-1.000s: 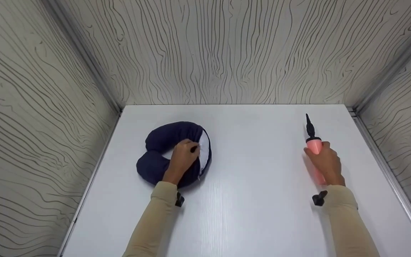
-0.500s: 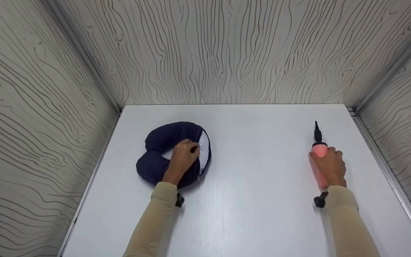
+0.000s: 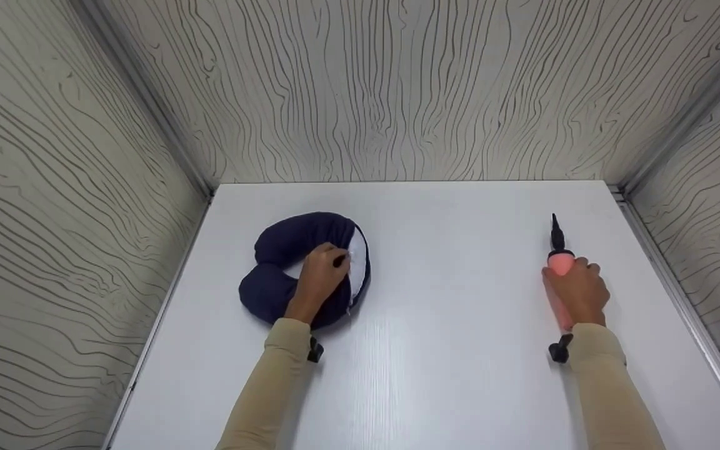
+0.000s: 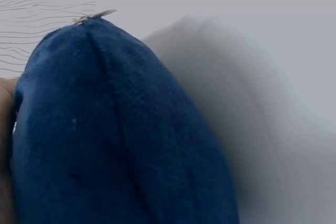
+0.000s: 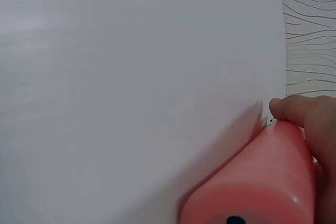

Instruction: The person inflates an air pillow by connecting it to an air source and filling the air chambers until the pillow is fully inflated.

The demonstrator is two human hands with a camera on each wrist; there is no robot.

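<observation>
A navy neck pillow (image 3: 285, 240) lies on the left part of the table, its zipped cover parted along the right side over a white inner (image 3: 358, 262). My left hand (image 3: 319, 278) reaches across the pillow and pinches the cover beside that opening; a small dark bit shows at its fingertips. A metal zipper pull (image 4: 94, 17) sits on the blue fabric in the left wrist view. On the right, my right hand (image 3: 579, 290) grips a pink hand air pump (image 3: 561, 265) around its barrel. The pump's black nozzle (image 3: 557, 234) points toward the back wall.
The white table (image 3: 447, 325) spreads between the two hands. Wood-grain patterned panels (image 3: 397, 94) stand behind it and on both sides, with metal rails (image 3: 679, 287) along the side edges.
My right hand has shifted slightly right and toward me with the pump, mostly in the first half second. My left hand and the neck pillow have stayed in place.
</observation>
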